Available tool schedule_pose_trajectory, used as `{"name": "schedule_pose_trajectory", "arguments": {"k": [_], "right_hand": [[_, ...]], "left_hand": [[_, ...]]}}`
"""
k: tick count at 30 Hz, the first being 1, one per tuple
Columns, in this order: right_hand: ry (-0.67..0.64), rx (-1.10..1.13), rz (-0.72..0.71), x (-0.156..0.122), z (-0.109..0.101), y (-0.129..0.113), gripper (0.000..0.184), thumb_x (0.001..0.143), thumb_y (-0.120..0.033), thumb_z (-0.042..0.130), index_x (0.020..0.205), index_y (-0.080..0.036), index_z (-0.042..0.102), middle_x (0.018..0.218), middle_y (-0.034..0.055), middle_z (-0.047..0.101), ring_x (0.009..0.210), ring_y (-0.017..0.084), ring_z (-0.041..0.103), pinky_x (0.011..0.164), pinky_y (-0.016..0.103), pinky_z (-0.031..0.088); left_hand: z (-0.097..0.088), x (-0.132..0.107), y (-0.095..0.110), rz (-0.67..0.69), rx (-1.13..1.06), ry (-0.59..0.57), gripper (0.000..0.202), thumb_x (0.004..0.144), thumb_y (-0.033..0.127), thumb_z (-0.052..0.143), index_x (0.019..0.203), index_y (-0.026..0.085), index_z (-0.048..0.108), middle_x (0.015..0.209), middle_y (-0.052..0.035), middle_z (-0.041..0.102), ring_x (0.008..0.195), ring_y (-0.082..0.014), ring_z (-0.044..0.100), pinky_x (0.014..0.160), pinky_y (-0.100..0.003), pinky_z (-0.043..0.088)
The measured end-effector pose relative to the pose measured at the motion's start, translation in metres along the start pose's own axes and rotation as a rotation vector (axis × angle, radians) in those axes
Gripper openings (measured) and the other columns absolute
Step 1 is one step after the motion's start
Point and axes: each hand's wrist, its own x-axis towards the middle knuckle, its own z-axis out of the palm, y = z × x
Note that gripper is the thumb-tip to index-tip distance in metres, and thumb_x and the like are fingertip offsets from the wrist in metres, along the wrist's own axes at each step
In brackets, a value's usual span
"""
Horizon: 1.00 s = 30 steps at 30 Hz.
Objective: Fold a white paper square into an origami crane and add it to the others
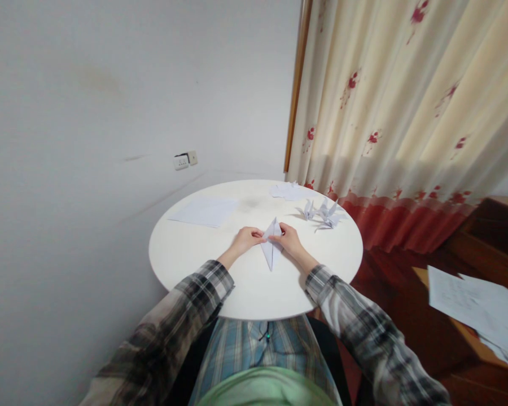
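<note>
A white paper folded into a long diamond (272,248) lies on the round white table (186,254) in front of me. My left hand (248,238) pinches its left corner with curled fingers. My right hand (288,238) presses and pinches its right side near the top. Both hands rest on the tabletop, touching the paper. The diamond's lower tip points toward me.
Finished paper cranes (324,213) stand at the table's right back. A flat white sheet (204,212) lies at the left back, more paper pieces (287,191) at the far edge. A flowered curtain (406,113) hangs at right; loose sheets (478,304) lie on a dark wooden surface.
</note>
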Motion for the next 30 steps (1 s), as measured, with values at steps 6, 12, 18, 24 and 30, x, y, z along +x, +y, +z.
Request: {"name": "schedule_pose_trajectory", "arguments": {"k": [6,12,18,24,30], "right_hand": [[-0.098,-0.102,0.005,-0.001,-0.001,0.008,0.033,0.052,-0.034,0.069,0.075,-0.013,0.059,0.069,-0.0005,0.059,0.063,0.012,0.046,0.057,0.021,0.033],[-0.133,-0.124,0.021,-0.001,-0.002,0.01,0.029,0.054,-0.03,0.068,0.075,-0.012,0.061,0.069,-0.0001,0.06,0.062,0.013,0.048,0.058,0.022,0.035],[-0.116,-0.16,0.017,-0.001,-0.002,0.008,0.03,0.053,-0.03,0.07,0.075,-0.011,0.061,0.069,0.0002,0.061,0.061,0.013,0.047,0.057,0.022,0.035],[-0.115,-0.162,0.006,-0.001,-0.001,0.008,0.029,0.053,-0.028,0.07,0.075,-0.011,0.062,0.068,0.0003,0.061,0.059,0.012,0.046,0.055,0.021,0.034],[-0.121,-0.181,-0.02,0.001,0.002,0.011,0.027,0.055,-0.029,0.069,0.075,-0.011,0.063,0.066,-0.0005,0.06,0.057,0.011,0.045,0.054,0.021,0.033]], "left_hand": [[-0.001,-0.006,0.012,-0.002,-0.007,-0.044,0.011,0.053,0.02,0.068,0.062,0.012,0.066,0.058,-0.0011,0.063,0.056,-0.0127,0.054,0.057,-0.023,0.04],[-0.002,-0.009,0.019,0.059,-0.009,-0.066,0.014,0.06,0.026,0.065,0.065,0.013,0.068,0.062,-0.0022,0.066,0.059,-0.0129,0.054,0.058,-0.023,0.039],[0.0,-0.01,0.022,0.065,0.06,-0.017,0.018,0.06,0.03,0.065,0.062,0.012,0.068,0.059,-0.0025,0.064,0.055,-0.0122,0.052,0.054,-0.023,0.037],[0.0,-0.013,0.026,0.082,0.034,-0.004,0.017,0.06,0.029,0.065,0.063,0.012,0.068,0.06,-0.0028,0.065,0.056,-0.0123,0.053,0.055,-0.023,0.038],[0.001,-0.014,0.035,0.111,0.036,0.047,0.014,0.061,0.027,0.065,0.065,0.013,0.068,0.065,-0.0036,0.067,0.06,-0.0135,0.056,0.058,-0.023,0.04]]}}
